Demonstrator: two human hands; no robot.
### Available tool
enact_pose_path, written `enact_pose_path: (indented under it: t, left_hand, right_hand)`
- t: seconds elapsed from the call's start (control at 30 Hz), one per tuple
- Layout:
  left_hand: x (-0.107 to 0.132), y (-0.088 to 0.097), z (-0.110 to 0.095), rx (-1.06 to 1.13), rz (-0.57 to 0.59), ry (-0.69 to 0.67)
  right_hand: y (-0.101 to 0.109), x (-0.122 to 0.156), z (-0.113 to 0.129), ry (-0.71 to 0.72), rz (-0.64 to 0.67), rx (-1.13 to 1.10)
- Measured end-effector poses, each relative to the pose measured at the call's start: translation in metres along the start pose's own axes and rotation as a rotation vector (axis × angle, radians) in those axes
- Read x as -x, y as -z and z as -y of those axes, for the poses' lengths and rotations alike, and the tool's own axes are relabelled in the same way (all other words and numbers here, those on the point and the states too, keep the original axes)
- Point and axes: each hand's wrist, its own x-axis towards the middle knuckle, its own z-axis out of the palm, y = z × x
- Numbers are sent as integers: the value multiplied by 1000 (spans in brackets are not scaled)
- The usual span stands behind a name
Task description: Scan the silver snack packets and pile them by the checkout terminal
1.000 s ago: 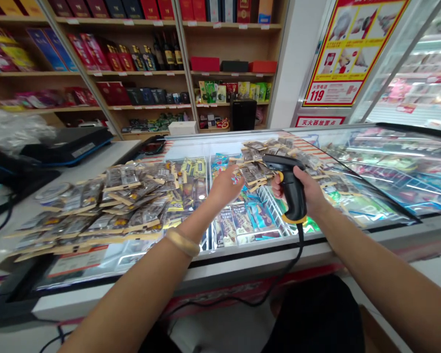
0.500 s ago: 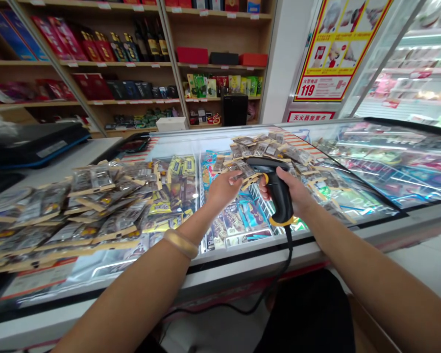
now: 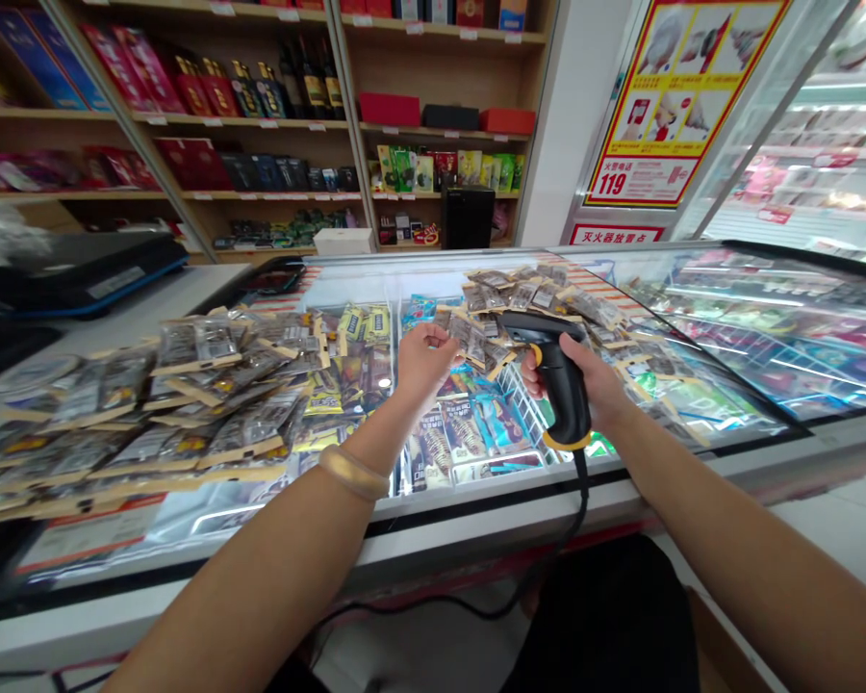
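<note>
My right hand [image 3: 590,377] is wrapped around the grip of a black and yellow barcode scanner [image 3: 564,385], its head pointing left and its cable hanging down over the freezer's front edge. My left hand [image 3: 425,364], with a gold bangle [image 3: 353,473] at the wrist, hovers above the glass to the scanner's left. Its fingers are curled together and I see nothing in them. Just beyond both hands lies a pile of clear packets with tan edges [image 3: 541,289] on the glass. A larger pile of the same packets [image 3: 194,385] lies at left.
Under the glass top of the chest freezer [image 3: 390,534] are wrapped ice creams [image 3: 447,438] in wire baskets. A black device with a blue edge [image 3: 101,274] stands on the left counter. Shelves with boxes and bottles [image 3: 310,82] line the back; a 119 sign [image 3: 682,106] hangs right.
My left hand has drawn back from the right pile, and its fingers have curled in. The scanner has moved slightly right and away from the left hand. The view has shifted a little.
</note>
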Motion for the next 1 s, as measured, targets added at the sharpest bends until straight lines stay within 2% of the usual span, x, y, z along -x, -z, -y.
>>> enact_pose_path:
  t: [0.1, 0.23, 0.43, 0.77, 0.9, 1.0]
  left_hand:
    - [-2, 2, -1, 65, -47, -87]
    - [-4, 3, -1, 1, -66, -173]
    - [-2, 3, -2, -45, -42, -219]
    - [-2, 2, -1, -35, -35, -211]
    - [0, 7, -13, -12, -79, -213]
    - [-1, 27, -35, -15, -142, -245]
  right_hand:
    - [0, 1, -1, -16, 26, 18]
    - [0, 2, -3, -48, 47, 41]
    - [1, 1, -4, -81, 55, 66]
    - [0, 2, -3, -68, 81, 75]
    - [-1, 3, -4, -40, 74, 40]
    - [-11, -1, -7, -41, 81, 31]
